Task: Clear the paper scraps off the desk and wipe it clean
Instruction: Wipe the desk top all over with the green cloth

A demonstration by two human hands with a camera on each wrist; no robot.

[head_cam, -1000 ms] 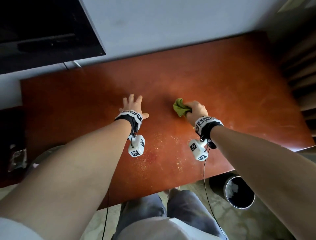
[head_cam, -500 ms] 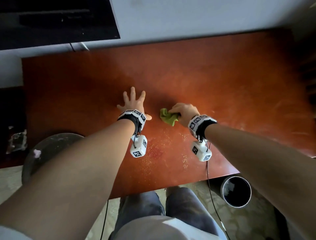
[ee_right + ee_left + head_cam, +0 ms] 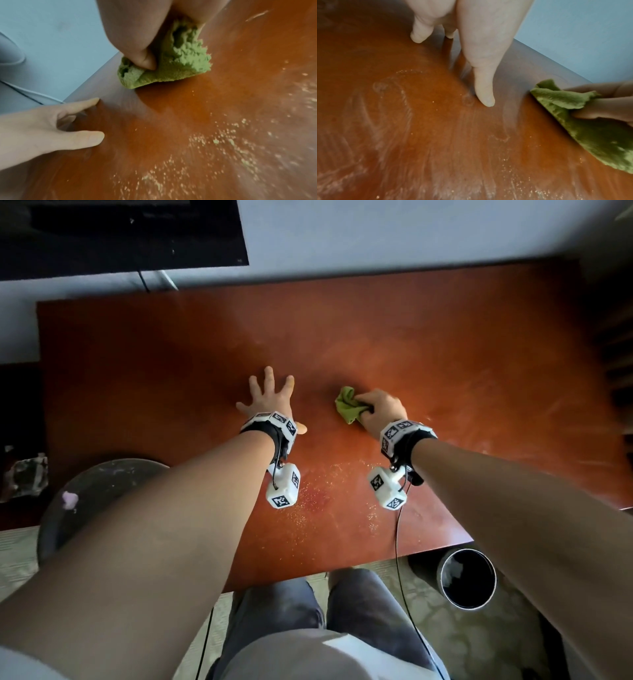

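Now R hand (image 3: pixel 382 409) w/ cloth (image 3: pixel 347 405)

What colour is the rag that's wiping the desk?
The rag is green, a fuzzy yellowish green. The right wrist view shows it best.

Far left we see a flat black rectangular screen (image 3: pixel 120 232) on the pale grey-blue wall (image 3: pixel 394 234), with a thin black cable (image 3: pixel 143 281) and a white cable (image 3: pixel 168 279) hanging below it. On the patterned greenish floor (image 3: pixel 455 642) near right stands a round black bin (image 3: pixel 468 578), and near left a dark round stool seat (image 3: pixel 99 491). We also see grey trouser legs (image 3: pixel 274 611) near centre.
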